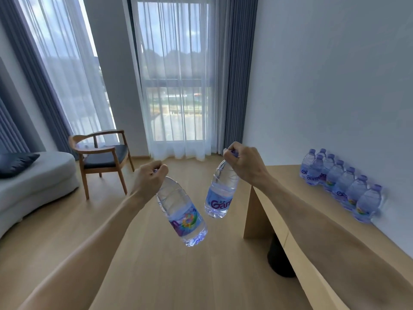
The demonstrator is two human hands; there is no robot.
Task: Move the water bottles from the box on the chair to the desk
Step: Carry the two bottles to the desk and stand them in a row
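Two clear bottles with purple caps and blue-purple labels are carried in mid-air over the floor. One bottle (182, 211) is gripped at the cap by the left hand (149, 179), the other bottle (220, 193) by the right hand (244, 163). A row of bottles (339, 182) stands on the desk (290, 198) against the wall.

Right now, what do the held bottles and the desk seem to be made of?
Both held bottles: clear thin plastic, probably; ribbed walls show water inside, with printed labels. Desk: pale wood or wood-look laminate, matte; faint grain, little glare.
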